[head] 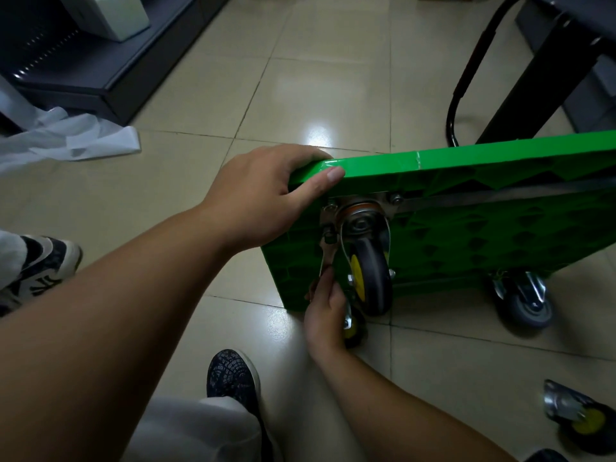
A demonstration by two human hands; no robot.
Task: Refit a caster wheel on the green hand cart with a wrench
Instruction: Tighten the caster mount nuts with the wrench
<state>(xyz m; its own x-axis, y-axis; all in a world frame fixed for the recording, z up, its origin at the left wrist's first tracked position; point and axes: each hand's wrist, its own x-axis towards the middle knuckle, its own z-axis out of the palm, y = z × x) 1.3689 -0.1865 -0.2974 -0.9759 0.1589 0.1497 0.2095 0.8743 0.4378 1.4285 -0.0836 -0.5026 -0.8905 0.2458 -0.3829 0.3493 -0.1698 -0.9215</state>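
Both hands work: our left hand clamps the top corner of the green cart to steady it on edge, while our right hand grips the wrench, its head at a bolt beside the caster wheel.

- My wrench sits in a thin gap beside the grey wheel; the wheel blocks it on the right.
- The green cart stands like a wall in the right middle of the frame.
- The floor at top middle is open.
- A loose wheel lies at lower right.
- A dark shelf and a white sheet fill the upper left.
- My shoe sits at bottom middle.
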